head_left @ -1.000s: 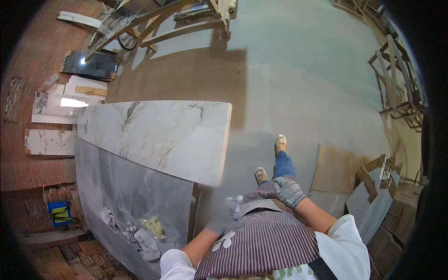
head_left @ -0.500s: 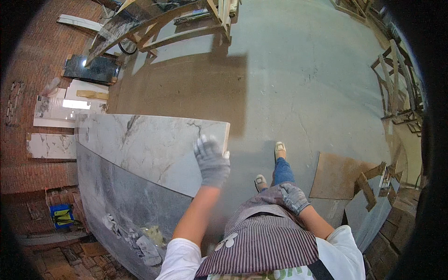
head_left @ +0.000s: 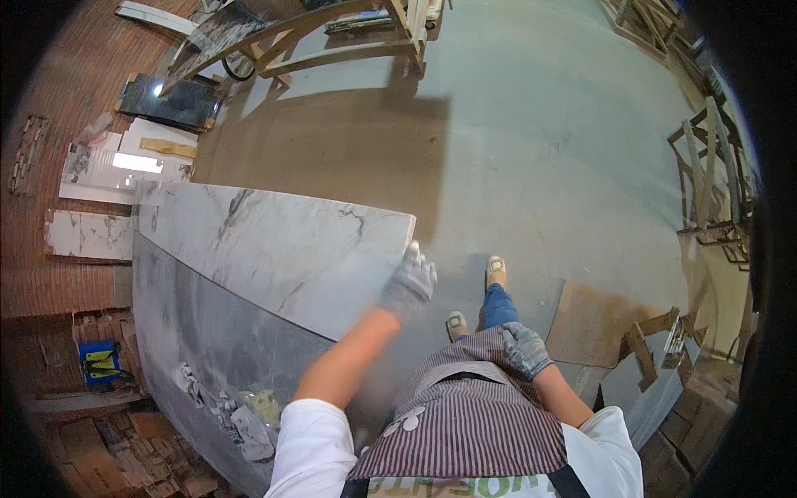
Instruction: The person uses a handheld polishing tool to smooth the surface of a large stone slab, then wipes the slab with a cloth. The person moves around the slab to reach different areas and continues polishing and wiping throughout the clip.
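Note:
A white marble-look slab (head_left: 282,241) with grey veins lies on a dusty grey work surface (head_left: 224,299) to my left. By the slab's right end is my left hand (head_left: 408,284), in a grey-and-white work glove. Its fingers are apart, thumb side toward the slab's corner, and I see nothing held in it. My right hand (head_left: 526,349), gloved too, rests at the right side of my striped apron (head_left: 477,423). Its fingers are curled in against the cloth; whether they hold anything is hidden.
Crumpled scraps (head_left: 249,427) lie on the near part of the work surface. A wooden frame (head_left: 340,58) stands ahead, with a wooden rack (head_left: 710,174) far right. Brown board (head_left: 594,324) lies on the floor at right. Several slabs and a blue-and-yellow item (head_left: 101,363) are along the left.
My left hand has moved off the slab's top, rightward to its right end. My right hand stays at the apron. The view has shifted slightly.

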Tool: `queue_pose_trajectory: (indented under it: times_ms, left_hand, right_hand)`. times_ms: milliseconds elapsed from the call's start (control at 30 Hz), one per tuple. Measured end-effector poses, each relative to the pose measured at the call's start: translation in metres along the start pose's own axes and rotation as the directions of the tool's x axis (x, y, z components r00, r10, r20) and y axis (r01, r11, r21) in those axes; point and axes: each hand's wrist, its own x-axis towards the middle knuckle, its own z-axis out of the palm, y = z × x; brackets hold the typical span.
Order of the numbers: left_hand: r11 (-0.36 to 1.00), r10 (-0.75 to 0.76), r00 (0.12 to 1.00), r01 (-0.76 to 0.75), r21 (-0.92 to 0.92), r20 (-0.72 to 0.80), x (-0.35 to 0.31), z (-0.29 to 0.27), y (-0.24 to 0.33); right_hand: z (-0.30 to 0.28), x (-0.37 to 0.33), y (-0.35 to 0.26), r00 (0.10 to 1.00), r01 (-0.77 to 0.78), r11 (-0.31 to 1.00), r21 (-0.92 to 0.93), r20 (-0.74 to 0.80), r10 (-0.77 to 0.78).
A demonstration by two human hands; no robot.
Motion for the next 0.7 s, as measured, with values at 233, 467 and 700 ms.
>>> queue_pose_trajectory:
  times_ms: [233,467,700]
  left_hand:
    - [0.974,-0.071,0.994,0.086,-0.208,0.079,-0.121,0.015,0.091]
    - [0.127,-0.348,0.648,0.749,-0.651,0.678,-0.188,0.008,0.143]
    - [-0.281,-0.517,0.599,0.556,-0.782,0.611,-0.187,-0.052,0.126]
  right_hand:
    - [0.025,-0.001,-0.013,0.995,0.067,0.998,-0.021,0.079,-0.065]
    - [0.046,-0.019,-0.04,0.991,0.069,0.998,0.013,0.115,-0.07]
    - [0.029,-0.036,-0.105,0.908,0.136,0.974,0.181,0.369,-0.196]
